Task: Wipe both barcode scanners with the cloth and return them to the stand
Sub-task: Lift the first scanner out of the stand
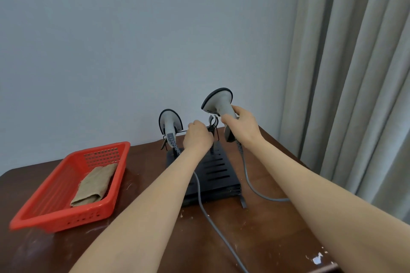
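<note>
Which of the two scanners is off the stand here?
The right-side scanner, gripped in the right hand; the other scanner sits in the left holder of the stand.

Nothing legible anywhere: no text, brand, number or sign to read. Left scanner [170, 120] at 12 o'clock and right scanner [218, 102] at 1 o'clock too small and blurred for any marking.

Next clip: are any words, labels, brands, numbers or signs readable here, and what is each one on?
None can be read. The lifted scanner in the right hand, the docked scanner, the black stand gripped by the left hand, the red basket and the cloth show no legible print.
</note>
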Demonstrator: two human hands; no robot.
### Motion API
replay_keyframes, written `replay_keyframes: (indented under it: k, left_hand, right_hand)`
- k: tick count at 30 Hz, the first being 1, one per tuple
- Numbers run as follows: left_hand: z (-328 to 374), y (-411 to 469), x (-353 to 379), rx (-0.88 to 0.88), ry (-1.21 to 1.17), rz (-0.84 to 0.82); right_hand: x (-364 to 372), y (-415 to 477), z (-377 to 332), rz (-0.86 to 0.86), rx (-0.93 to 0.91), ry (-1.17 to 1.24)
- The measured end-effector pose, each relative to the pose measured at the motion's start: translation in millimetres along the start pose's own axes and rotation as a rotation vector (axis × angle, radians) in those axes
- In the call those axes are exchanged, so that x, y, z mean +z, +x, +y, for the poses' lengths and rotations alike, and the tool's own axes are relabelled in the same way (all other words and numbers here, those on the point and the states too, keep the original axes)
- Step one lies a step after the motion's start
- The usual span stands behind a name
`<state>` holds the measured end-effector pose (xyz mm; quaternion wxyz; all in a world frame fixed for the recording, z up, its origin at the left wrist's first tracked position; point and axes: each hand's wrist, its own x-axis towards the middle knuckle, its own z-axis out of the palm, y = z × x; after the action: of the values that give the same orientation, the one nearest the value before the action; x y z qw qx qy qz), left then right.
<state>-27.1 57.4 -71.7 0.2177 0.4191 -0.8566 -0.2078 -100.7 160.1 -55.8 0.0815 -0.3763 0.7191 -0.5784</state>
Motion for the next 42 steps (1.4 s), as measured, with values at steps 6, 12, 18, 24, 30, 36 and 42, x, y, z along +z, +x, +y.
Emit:
replay_keyframes:
  k: [6,12,18,24,30,36,42]
  left_hand:
    - [-1,-17,-24,-0.036,-0.434,-0.03]
    - [2,-40,-39,-0.109,-0.86,-0.229]
    - [7,-64,-39,-0.122,-1.052,-0.293]
    - [4,-76,-32,-0.152,-1.092,-0.22]
    - [9,-83,-25,-0.108,-0.905,-0.119]
    - [0,-87,-21,-0.016,-0.691,-0.07]
    - [-19,-84,-26,0.188,-0.367,0.063]
  right_hand:
    - [-2,-24,4,0.003,-0.044,-0.018]
    - [-5,-51,8,-0.041,-0.147,-0.074]
    - [-5,-72,13,-0.085,-0.186,0.021]
    - [-8,-82,10,-0.18,-0.1,0.045]
    - [-4,-76,0,-0.297,0.128,0.214]
    - [-9,-66,-3,-0.425,0.325,0.423]
    - [-11,-59,-4,-0.551,0.456,0.545]
